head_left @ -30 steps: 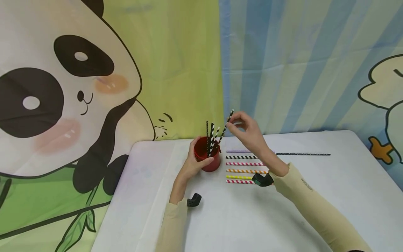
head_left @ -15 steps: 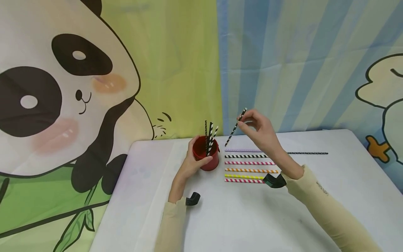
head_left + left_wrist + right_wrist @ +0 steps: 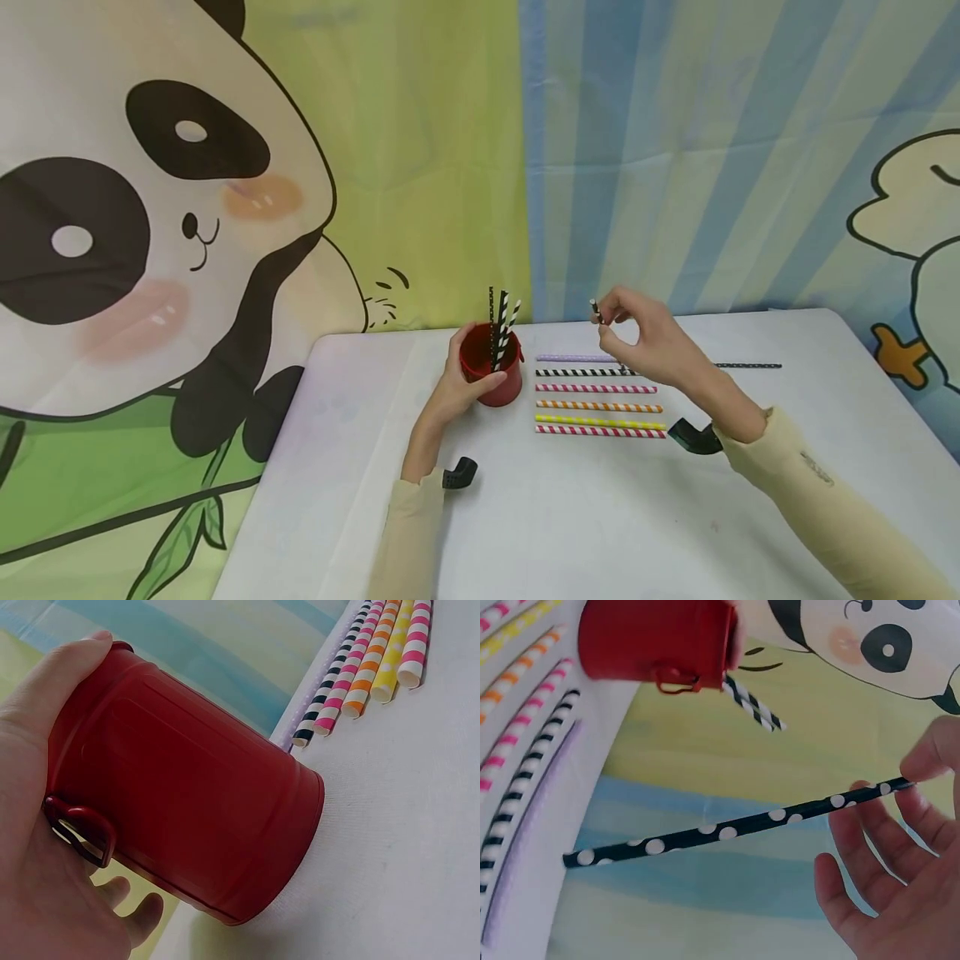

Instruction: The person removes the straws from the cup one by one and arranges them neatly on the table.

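My left hand [image 3: 453, 390] grips a small red metal bucket [image 3: 508, 392] on the white table. Several black-and-white patterned paper straws [image 3: 502, 329] stand in the bucket, leaning on its rim. In the left wrist view the bucket [image 3: 202, 787] shows its side and a small loop handle [image 3: 97, 829]. Right of it, above the laid-out straws, my right hand [image 3: 660, 342] pinches a black straw with white dots [image 3: 675, 841] near its upper end. The other fingers are spread, as the right wrist view shows. That straw's lower end points down toward the row.
Several straws lie parallel right of the bucket: purple [image 3: 566, 358], black striped [image 3: 573, 373], pink [image 3: 596, 389], orange [image 3: 600, 407], yellow [image 3: 600, 422], and red-pink [image 3: 600, 432]. A thin black dotted straw [image 3: 750, 365] lies farther right. A printed curtain [image 3: 435, 167] hangs behind the table.
The right hand has drawn the dotted straw out of the bucket, carried it right, and lowered it over the row. The left hand and bucket have stayed in place.
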The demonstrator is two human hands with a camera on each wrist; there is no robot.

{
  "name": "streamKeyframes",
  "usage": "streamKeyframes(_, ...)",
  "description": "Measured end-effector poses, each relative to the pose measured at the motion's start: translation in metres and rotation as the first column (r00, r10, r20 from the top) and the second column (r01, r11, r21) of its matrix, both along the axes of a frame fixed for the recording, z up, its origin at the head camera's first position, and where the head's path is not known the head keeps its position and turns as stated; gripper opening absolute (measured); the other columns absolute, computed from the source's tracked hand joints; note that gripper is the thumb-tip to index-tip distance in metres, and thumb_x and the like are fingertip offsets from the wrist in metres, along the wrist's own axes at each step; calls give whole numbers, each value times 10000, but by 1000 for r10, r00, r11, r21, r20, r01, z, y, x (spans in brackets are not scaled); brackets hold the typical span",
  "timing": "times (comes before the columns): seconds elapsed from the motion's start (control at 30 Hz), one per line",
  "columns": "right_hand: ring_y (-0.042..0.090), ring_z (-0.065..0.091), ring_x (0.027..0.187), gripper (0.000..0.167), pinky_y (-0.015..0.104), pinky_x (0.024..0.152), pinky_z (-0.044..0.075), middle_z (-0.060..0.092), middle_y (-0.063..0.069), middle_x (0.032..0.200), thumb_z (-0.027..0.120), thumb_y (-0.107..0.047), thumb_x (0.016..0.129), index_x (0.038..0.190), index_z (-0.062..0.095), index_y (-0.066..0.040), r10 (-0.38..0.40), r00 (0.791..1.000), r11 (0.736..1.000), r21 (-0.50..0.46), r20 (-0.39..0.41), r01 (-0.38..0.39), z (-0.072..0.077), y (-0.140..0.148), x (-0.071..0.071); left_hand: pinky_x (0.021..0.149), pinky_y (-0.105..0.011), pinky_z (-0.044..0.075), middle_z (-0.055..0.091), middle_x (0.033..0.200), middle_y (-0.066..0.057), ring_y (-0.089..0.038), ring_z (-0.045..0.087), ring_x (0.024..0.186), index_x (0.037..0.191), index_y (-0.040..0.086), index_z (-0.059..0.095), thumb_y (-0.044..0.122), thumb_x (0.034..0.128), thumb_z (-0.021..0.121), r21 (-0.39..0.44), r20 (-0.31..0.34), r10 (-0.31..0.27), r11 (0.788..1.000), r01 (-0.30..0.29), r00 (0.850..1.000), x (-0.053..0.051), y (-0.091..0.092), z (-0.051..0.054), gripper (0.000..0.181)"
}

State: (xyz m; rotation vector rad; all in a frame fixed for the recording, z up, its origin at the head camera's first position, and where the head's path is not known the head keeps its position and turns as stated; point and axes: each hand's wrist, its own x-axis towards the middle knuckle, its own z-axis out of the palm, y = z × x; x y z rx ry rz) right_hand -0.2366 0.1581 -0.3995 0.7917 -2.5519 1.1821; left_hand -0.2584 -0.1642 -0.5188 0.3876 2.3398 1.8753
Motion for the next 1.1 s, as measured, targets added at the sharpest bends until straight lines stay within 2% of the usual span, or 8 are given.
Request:
streamKeyframes(0.1, 72, 564, 917, 175, 293, 824, 486, 617, -103, 976, 613, -65, 876, 979, 561, -196, 15, 997, 994, 107, -75, -7, -4, 4, 2, 1046, -501, 504, 378, 1521, 26, -222, 355, 1417, 1553, 366, 168, 230, 839, 799, -7, -4, 11, 1000, -11, 1000, 0, 0, -1, 962)
streamKeyframes(0.13, 71, 563, 906, 175, 303, 801, 492, 614, -105, 965, 616, -71, 867, 973, 561, -198, 20, 995, 990, 143, -95, -6, -5, 6, 3, 1045, -498, 506, 380, 1516, 40, -211, 357, 1413, 1543, 393, 172, 239, 835, 804, -9, -10, 17, 1000, -17, 1000, -2, 0, -5, 962)
streamKeyframes(0.23, 48, 545, 860, 170, 314, 737, 497, 596, -118, 920, 614, -86, 832, 933, 555, -210, 30, 987, 970, 243, -155, 9, -12, 11, 4, 1063, -507, 491, 362, 1538, 17, -221, 340, 1428, 1559, 364, 153, 211, 840, 796, -8, -3, 11, 1000, -11, 1000, -2, 0, -5, 977)
streamKeyframes(0.43, 91, 551, 758, 136, 294, 665, 464, 562, -100, 841, 607, -99, 785, 853, 530, -187, 66, 970, 932, 362, -233, 23, -23, 24, 3, 1070, -536, 478, 353, 1552, -17, -252, 331, 1440, 1570, 337, 148, 197, 846, 788, -3, -4, 7, 1000, -7, 1000, -1, 0, -5, 977)
streamKeyframes(0.57, 71, 440, 631, 126, 261, 599, 383, 520, -91, 781, 612, -111, 777, 832, 516, -171, 66, 961, 900, 432, -267, 59, -31, 34, 3, 1055, -502, 498, 372, 1528, 27, -215, 352, 1420, 1551, 380, 164, 230, 840, 798, -11, -8, 16, 1000, -16, 1000, -1, 0, -4, 964)
streamKeyframes(0.67, 73, 368, 597, 129, 272, 599, 357, 501, -82, 758, 626, -117, 781, 833, 517, -162, 66, 958, 872, 482, -279, 81, -39, 43, 2, 1048, -492, 505, 379, 1521, 41, -209, 357, 1415, 1544, 394, 170, 255, 838, 804, -9, -16, 18, 1000, -18, 1000, -1, 0, -3, 959)
streamKeyframes(0.9, 83, 379, 632, 147, 297, 621, 367, 468, -69, 738, 654, -116, 770, 830, 524, -150, 89, 954, 817, 569, -286, 95, -58, 67, -2, 1047, -497, 506, 374, 1529, 29, -226, 350, 1423, 1557, 373, 162, 288, 832, 809, -13, -18, 19, 1000, -19, 1000, 0, 0, -4, 975)
streamKeyframes(1.1, 89, 404, 652, 176, 306, 618, 378, 485, -65, 759, 707, -123, 789, 858, 547, -147, 63, 969, 784, 613, -238, 100, -76, 84, -3, 1050, -503, 502, 377, 1532, 13, -233, 357, 1421, 1561, 360, 167, 275, 831, 811, -20, -14, 30, 999, -30, 999, 0, 1, -2, 978)
